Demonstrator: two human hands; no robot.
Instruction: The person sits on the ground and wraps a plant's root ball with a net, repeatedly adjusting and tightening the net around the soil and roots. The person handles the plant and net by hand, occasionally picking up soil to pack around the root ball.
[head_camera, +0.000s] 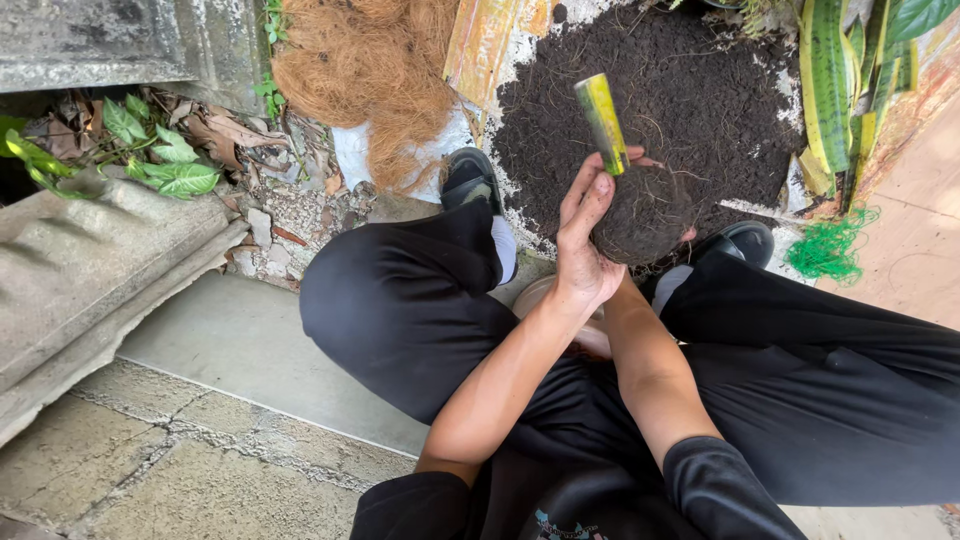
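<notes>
A crumpled yellow-orange printed plastic bag (490, 45) lies beneath the soil heap.

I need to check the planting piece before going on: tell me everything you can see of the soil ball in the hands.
The soil ball is a dark, rounded clump of earth with fine roots showing. A yellow-green leaf cutting stands tilted out of its top. The left hand cups its near side; the right hand is mostly hidden behind it. It is held above the dark soil heap.
</notes>
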